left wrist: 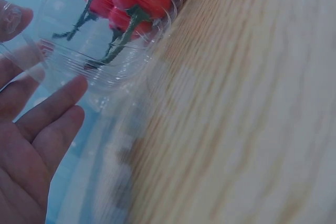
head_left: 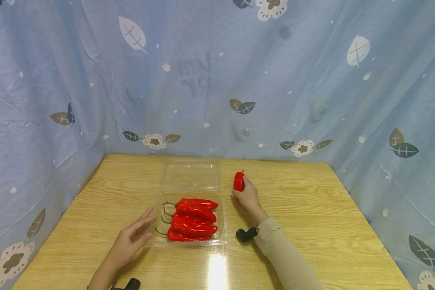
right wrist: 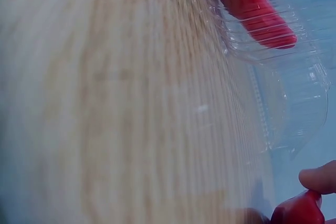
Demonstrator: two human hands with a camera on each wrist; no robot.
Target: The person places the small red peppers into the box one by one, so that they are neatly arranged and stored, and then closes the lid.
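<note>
A clear plastic clamshell box [head_left: 222, 225] lies with its lid folded back on the wooden table. Several long red peppers [head_left: 193, 219] lie side by side inside, their green stems to the left. At the box's left edge is my left hand [head_left: 130, 237], fingers extended; in the left wrist view its fingertips [left wrist: 76, 87] are at the plastic rim, though contact is hard to tell. Right of the lid, my right hand [head_left: 248, 196] grips another red pepper [head_left: 239, 181], stem pointing away. In the right wrist view, only part of that pepper [right wrist: 299, 211] and the thumb show.
The transparent lid [head_left: 192, 175] lies flat behind the box. A blue curtain [head_left: 210, 100] with leaf and flower prints hangs along the table's back and sides. Black wrist-worn devices [head_left: 246, 234] sit at both wrists. Bare wood [head_left: 311, 213] shows right of the right arm.
</note>
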